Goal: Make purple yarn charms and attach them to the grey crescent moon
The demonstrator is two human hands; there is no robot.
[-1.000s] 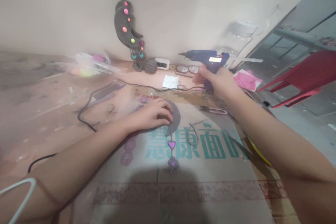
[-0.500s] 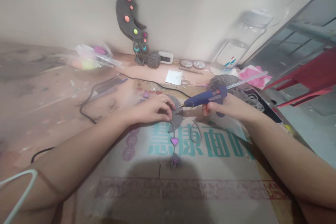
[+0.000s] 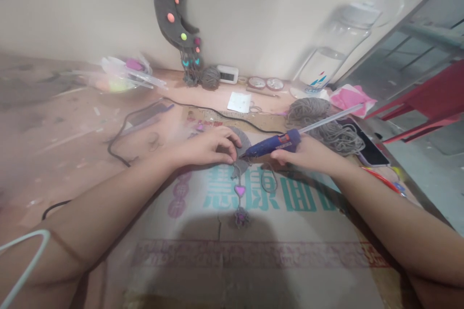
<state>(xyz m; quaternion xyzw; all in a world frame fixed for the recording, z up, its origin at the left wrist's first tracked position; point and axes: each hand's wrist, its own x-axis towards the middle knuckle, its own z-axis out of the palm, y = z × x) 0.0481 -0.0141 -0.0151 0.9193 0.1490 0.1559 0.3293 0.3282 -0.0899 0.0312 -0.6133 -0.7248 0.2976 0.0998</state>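
My left hand presses down on a grey yarn-wrapped crescent piece, its fingers curled on the piece's edge. From that piece a cord runs toward me with a pink heart bead and a small tassel. My right hand grips a blue glue gun with a clear glue stick jutting out behind it. The gun's nozzle touches the crescent just right of my left fingertips. All of this lies on a flattened cardboard sheet with teal lettering.
A finished grey crescent with coloured beads hangs on the wall. Behind it are a yarn ball, a loose grey yarn heap, a phone, a large clear jar, a black cable, plastic bags and a red chair.
My right hand brought the glue gun down from the back of the table and leftward until its nozzle reached the crescent. My left hand stayed on the piece.
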